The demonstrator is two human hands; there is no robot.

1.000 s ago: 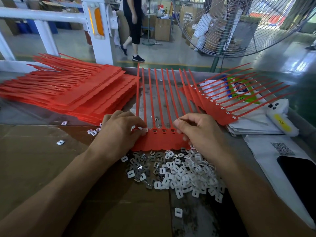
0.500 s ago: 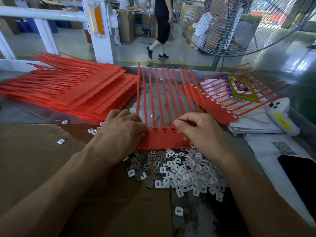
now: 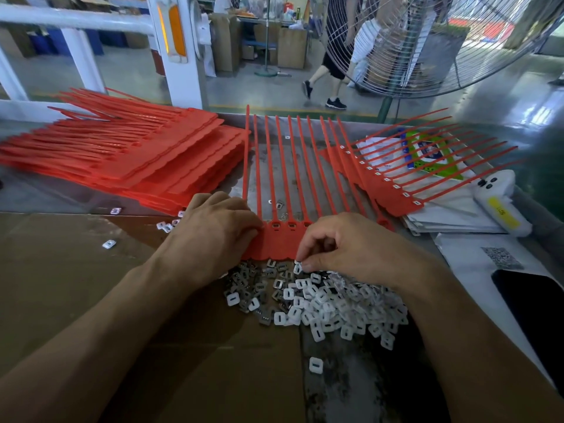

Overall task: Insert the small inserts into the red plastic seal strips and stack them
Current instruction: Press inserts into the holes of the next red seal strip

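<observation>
Two hands work at the desk: our left hand presses the strip at centre, and our right hand pinches an insert from the pile at 5 o'clock.

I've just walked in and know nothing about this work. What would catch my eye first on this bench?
The red seal strips: a big stack at far left, one comb-like sheet in the middle under the left hand, another sheet fanned out at right. Next, the heap of small white inserts just in front, where the right hand pinches one at the heap's edge.
</observation>
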